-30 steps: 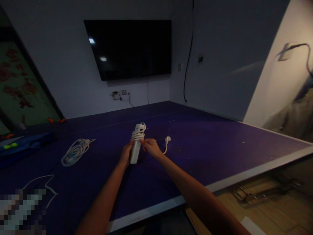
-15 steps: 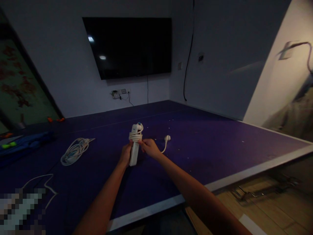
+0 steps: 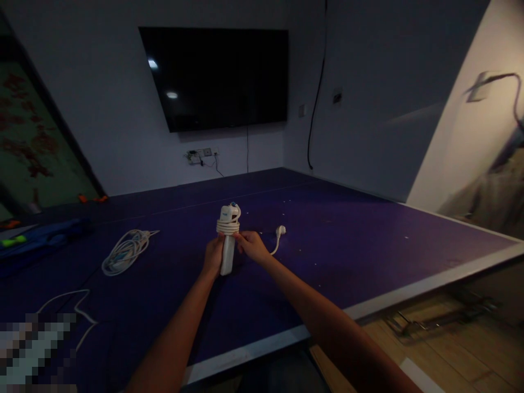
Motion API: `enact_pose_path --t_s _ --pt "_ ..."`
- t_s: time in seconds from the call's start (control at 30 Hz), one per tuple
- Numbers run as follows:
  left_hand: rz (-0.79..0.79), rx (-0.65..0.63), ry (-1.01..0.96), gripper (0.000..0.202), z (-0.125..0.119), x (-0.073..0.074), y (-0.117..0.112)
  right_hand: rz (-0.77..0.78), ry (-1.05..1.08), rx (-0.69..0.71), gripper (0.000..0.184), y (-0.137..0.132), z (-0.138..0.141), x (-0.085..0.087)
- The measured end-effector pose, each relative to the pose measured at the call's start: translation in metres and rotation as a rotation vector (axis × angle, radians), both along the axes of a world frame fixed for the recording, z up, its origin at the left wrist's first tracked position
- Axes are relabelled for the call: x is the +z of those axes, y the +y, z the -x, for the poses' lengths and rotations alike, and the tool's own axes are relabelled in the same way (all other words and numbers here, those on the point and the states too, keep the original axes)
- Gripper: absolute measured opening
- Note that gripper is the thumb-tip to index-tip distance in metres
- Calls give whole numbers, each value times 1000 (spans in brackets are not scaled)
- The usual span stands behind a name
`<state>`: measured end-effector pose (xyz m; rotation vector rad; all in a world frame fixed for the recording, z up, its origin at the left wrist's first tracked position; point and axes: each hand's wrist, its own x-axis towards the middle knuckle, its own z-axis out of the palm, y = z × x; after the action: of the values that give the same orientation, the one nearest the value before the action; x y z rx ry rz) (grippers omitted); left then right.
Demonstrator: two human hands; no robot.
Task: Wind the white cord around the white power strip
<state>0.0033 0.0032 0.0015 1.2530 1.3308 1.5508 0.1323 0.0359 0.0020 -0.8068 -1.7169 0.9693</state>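
Note:
A white power strip (image 3: 227,240) stands nearly upright over the dark blue table (image 3: 347,245), with its white cord wound in several loops around its upper part. My left hand (image 3: 213,254) is closed around the strip's lower half. My right hand (image 3: 250,245) pinches the cord just beside the strip. From that hand the loose end of the cord runs right to a white plug (image 3: 280,231) lying on the table.
A second coiled white cable (image 3: 126,250) lies on the table to the left, and another loose white cord (image 3: 69,305) nearer the left front. Blue items (image 3: 41,237) sit at the far left. A dark TV (image 3: 216,76) hangs on the wall behind. The table's white edge (image 3: 409,295) runs along the right front.
The strip has tilted from a slight lean to nearly upright. Both hands stay on it in much the same place, and the plug on the table has hardly shifted.

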Motion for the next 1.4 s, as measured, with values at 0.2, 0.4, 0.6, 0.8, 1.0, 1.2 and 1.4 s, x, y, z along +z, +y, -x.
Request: enact_pose_path --t_s 0.2,0.4,0.6,0.8,1.0,1.2,1.4 --pt "-48 113 27 67 9 -6 6 175 -15 49 70 10 -12 3" --pt "-66 191 124 65 15 -6 7 170 9 62 71 11 -14 6" --pt "-46 289 218 63 14 -4 2 127 -52 83 66 3 -8 4" --pt "22 489 647 60 15 8 -11 77 -64 35 70 0 -6 5" --pt "54 587 987 61 7 12 -18 11 -161 -107 63 -8 -2 6" --pt "34 591 1093 59 0 10 -17 70 -114 -263 61 -12 3 0" --pt "25 573 1069 57 -2 10 -16 65 -103 -275 58 -7 3 -6"
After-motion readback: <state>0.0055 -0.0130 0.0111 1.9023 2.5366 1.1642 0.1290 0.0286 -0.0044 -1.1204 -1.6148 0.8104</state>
